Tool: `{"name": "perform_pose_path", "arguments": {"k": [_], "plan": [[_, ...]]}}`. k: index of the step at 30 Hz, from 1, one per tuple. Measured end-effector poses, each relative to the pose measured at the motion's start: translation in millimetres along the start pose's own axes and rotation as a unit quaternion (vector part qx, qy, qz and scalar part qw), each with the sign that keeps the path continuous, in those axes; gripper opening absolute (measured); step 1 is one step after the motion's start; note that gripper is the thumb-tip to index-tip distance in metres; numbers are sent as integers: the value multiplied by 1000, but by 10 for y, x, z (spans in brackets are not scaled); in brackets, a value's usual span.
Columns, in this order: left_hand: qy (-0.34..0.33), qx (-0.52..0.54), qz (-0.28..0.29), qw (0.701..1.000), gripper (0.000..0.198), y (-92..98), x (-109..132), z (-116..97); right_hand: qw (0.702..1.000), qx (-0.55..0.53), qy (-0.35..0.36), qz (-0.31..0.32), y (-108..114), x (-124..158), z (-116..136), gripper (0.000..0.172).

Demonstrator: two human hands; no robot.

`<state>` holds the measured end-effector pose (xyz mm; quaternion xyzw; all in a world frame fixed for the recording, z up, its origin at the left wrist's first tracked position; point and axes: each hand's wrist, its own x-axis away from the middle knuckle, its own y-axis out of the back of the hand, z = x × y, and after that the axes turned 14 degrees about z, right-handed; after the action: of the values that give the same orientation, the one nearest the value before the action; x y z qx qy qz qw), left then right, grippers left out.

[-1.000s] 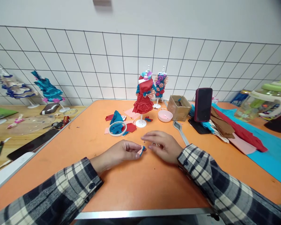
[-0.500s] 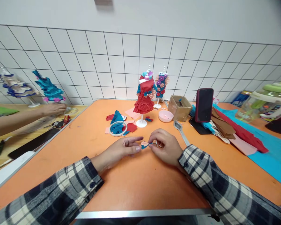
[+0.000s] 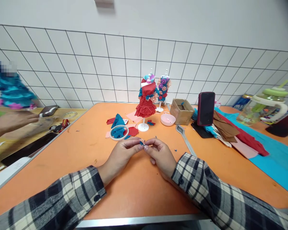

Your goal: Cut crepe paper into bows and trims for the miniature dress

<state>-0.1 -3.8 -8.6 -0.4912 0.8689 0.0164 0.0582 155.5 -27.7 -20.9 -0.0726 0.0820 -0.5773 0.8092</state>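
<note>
My left hand point(image 3: 122, 156) and my right hand point(image 3: 159, 154) meet over the orange table point(image 3: 91, 150), fingertips pinched together on a tiny blue and pink paper piece point(image 3: 141, 142). Most of that piece is hidden by my fingers. Both sleeves are plaid. Beyond my hands stands a small mannequin in a red paper dress point(image 3: 145, 103) on a white stand, with a second decorated mannequin point(image 3: 162, 88) behind it. A white tape ring point(image 3: 119, 132) lies among blue and red paper scraps point(image 3: 117, 123).
A pink bowl point(image 3: 167, 119), a cardboard box point(image 3: 182, 111), a propped phone point(image 3: 205, 108) and stacked coloured paper sheets point(image 3: 252, 140) sit to the right, with a green-lidded bottle point(image 3: 264, 105). At left, another person's hand point(image 3: 16, 120) holds a blue paper dress point(image 3: 11, 91) over a wooden table.
My hands have drawn closer together and both now pinch the small piece. The other person's hand at left has lifted the blue dress figure off its table.
</note>
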Motion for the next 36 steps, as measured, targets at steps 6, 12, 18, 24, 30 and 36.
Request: {"name": "perform_pose_path", "arguments": {"k": [6,12,18,24,30,36], "plan": [[27,1,5,1000,26,11,12,-46,999,9,-36,32,22,38,36,33],[75,-143,21,987,22,30,19,-75,952,287,99,40,198,82,207,39],[48,-274,83,957,15,-5,59,-100,919,380,96,50,248,57,163,9],[48,-262,111,957,17,23,63,-132,933,348,37,84,305,15,167,19],[98,-172,64,978,18,85,32,-137,816,576,-13,48,659,-81,351,23],[71,-190,61,977,19,127,26,-92,666,728,-160,13,587,-31,393,28]]}}
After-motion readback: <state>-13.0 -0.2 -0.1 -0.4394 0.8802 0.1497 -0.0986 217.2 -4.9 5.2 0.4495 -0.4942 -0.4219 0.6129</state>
